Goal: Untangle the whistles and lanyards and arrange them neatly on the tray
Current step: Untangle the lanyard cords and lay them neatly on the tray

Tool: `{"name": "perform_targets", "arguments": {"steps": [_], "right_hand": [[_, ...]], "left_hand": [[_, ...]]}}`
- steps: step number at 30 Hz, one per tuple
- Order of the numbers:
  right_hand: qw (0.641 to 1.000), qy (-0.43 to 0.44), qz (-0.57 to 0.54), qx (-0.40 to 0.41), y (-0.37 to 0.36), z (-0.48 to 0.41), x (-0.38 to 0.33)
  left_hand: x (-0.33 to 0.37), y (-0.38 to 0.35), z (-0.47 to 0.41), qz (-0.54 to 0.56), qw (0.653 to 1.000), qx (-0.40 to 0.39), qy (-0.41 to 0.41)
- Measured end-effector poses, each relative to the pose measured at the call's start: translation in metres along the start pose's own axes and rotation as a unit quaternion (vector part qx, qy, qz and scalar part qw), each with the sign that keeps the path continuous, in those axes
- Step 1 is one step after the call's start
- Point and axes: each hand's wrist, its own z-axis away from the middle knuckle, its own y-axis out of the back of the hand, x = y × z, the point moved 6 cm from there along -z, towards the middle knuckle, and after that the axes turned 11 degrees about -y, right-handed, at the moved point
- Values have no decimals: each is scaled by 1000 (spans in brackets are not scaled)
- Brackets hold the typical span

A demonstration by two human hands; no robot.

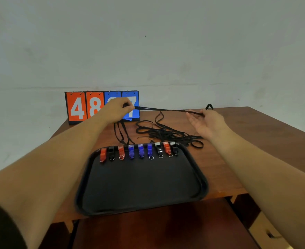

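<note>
1. The left hand point(118, 109) covers most of the third digit on the scoreboard point(102, 106).
2. The left fingertips are curled out of sight around the lanyard point(166, 110).
3. In the pile of cords point(166, 134), single lanyards cannot be told apart.
4. The desk point(255, 133) is cut off by the right edge.
5. Both forearms run out of the frame.
</note>
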Motion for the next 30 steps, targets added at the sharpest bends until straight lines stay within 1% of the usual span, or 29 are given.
{"name": "perform_targets", "arguments": {"steps": [3, 5, 6, 7, 8, 9, 10, 11, 12, 13, 14, 15, 16, 17, 18, 19, 21, 24, 26, 30], "right_hand": [[1000, -8, -2, 0, 0, -5, 5], [999, -35, 31, -11, -1, -12, 15], [994, -38, 97, -10, -2, -13, 19], [977, -24, 213, 3, -2, -13, 22], [930, 10, 368, 21, -4, -12, 23], [847, 52, 528, 41, -7, -10, 24], [750, 93, 653, 51, -13, -7, 26], [671, 116, 732, 37, -17, -6, 30], [629, 120, 768, 13, -21, -7, 34], [619, 115, 777, -11, -22, -7, 37], [646, 104, 756, -29, -23, -8, 37], [714, 81, 694, -47, -22, -10, 36], [803, 49, 590, -70, -21, -14, 34], [880, 20, 466, -91, -21, -18, 31], [930, 4, 354, -99, -20, -23, 26], [957, 2, 275, -96, -17, -27, 20], [981, 7, 182, -70, -11, -34, 15], [995, 20, 92, -39, -3, -36, 12], [998, 38, 46, -31, 5, -35, 4], [998, 65, 21, -6, 25, -32, -14]], "left_hand": [[-10, -6, -6, 18, 999, -36, 14], [-14, -12, -11, 55, 997, -51, 27], [-17, -15, -14, 80, 995, -46, 31], [-19, -17, -18, 99, 994, -35, 32], [-21, -18, -22, 107, 994, -23, 31], [-21, -20, -26, 104, 994, -13, 26], [-21, -22, -31, 96, 995, -4, 20], [-20, -24, -36, 90, 996, 5, 12], [-20, -26, -41, 88, 996, 15, 7], [-19, -26, -46, 89, 996, 24, 3], [-20, -26, -50, 91, 996, 27, 5], [-21, -26, -52, 92, 996, 21, 6], [-25, -26, -53, 87, 996, 9, 12], [-27, -26, -52, 73, 997, -6, 15], [-28, -28, -52, 57, 998, -22, 12], [-26, -31, -52, 39, 999, -36, 4], [-20, -41, -51, 28, 998, -59, -10], [-25, -52, -50, 13, 997, -69, -1], [-36, -54, -48, -10, 998, -62, 28], [-56, -48, -46, -49, 992, 1, 118]]}}
